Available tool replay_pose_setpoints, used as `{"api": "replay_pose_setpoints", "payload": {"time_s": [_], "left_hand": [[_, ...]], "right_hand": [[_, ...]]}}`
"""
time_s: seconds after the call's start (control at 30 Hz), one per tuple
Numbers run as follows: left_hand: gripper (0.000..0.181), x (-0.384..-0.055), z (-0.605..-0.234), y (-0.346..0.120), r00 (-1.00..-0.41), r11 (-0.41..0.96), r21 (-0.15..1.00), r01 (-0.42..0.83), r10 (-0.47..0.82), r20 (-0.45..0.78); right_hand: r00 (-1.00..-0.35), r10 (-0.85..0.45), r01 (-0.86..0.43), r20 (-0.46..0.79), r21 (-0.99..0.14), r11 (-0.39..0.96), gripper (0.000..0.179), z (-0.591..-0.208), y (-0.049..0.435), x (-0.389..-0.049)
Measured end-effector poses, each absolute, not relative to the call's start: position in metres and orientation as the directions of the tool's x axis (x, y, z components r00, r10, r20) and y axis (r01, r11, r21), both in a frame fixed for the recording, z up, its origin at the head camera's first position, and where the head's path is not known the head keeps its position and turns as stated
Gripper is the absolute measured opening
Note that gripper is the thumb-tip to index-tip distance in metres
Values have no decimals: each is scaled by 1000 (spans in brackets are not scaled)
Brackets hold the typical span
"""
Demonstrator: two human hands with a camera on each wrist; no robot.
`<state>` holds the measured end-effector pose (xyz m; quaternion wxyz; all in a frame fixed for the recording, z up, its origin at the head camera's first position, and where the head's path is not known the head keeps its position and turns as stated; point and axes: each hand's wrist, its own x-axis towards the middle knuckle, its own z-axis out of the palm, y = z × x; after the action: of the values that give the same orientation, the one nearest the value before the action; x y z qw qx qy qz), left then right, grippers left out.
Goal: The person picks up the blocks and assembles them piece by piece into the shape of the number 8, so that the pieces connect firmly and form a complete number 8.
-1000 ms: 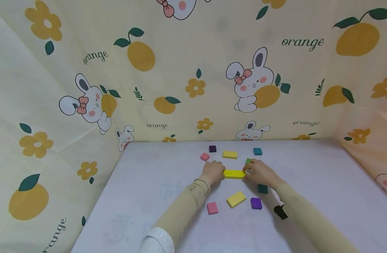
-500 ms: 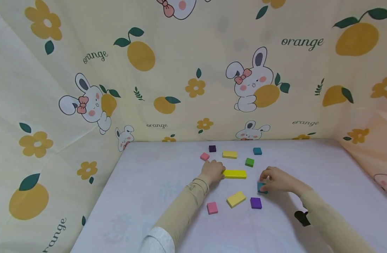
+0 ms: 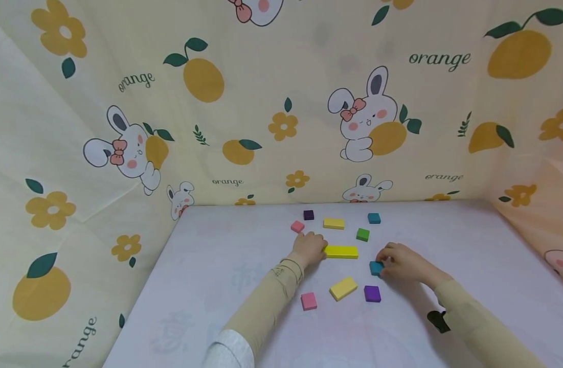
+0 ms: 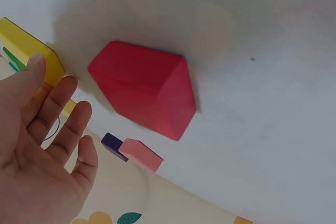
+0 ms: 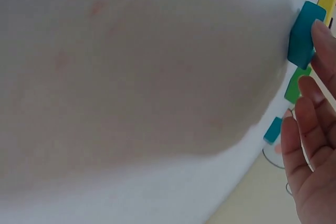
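Observation:
My left hand pinches the left end of a long yellow block lying flat on the table. In the left wrist view its thumb lies against that block, the other fingers bent. A red block stands beside this hand; the arm hides it in the head view. Farther right, my right hand has thumb and forefinger at a teal block, right of the yellow block's end. The right wrist view shows the thumb against the teal block's side.
Behind lie a dark purple block, a pink block, a yellow block, a green block and another teal block. Nearer are a second pink block, a tilted yellow block and a purple block.
My right hand has left the long yellow block's right end, reached the near teal block and shifted it slightly left and away. My left hand stays at the yellow block.

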<state>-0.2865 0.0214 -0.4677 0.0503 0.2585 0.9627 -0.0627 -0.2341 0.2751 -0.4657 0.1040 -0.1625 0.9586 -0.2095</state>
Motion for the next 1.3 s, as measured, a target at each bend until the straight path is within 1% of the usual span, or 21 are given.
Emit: {"api": "replay_pose_setpoints", "payload": {"time_s": [0.17,0.43,0.53,0.9,1.3], "left_hand": [[30,-286,-467,22,-860,858,-91,505,493,-129],[29,-285,-466,22,-862,862,-75,501,490,-127],[29,-284,-466,22,-863,863,-71,501,491,-123],[30,-284,-467,21,-865,864,-78,497,486,-127],[31,-286,-468,20,-862,862,-76,501,490,-129]], "right_hand": [[-921,-373,-289,-113,-443,849,25,-469,271,-239],[-927,-356,-266,-120,-460,847,28,-474,265,-247],[-924,-365,-275,-114,-465,842,29,-475,264,-249],[-926,-366,-283,-97,-465,839,30,-476,259,-251],[-929,-353,-264,-108,-474,840,32,-473,255,-250]]}}
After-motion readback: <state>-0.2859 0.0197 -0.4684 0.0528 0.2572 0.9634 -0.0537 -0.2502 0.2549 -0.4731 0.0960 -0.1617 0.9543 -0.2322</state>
